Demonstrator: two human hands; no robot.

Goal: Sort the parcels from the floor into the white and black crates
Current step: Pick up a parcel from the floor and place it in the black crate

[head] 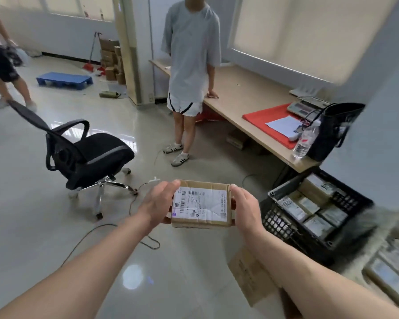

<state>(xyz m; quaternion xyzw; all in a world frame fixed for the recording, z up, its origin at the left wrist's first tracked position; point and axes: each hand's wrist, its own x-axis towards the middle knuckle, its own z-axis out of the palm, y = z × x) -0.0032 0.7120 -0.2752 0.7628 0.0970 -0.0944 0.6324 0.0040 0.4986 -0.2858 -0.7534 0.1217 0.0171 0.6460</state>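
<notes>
Above floor | left hand (159, 204); right hand (245, 207) | grip parcel (202, 207)

Parcel (202, 207), being gripped between left hand (158, 203) and right hand (245, 208), is hovering over open floor. Gap rightward to black crate (276, 222) is lying open. Stacked parcels are filling most of the crate's open top. Table (240, 95) corner is crowding its far side. Office chair (90, 157) is blocking the left, standing person (189, 65) is blocking straight ahead, and cable (106, 224) is trailing across the floor.
</notes>
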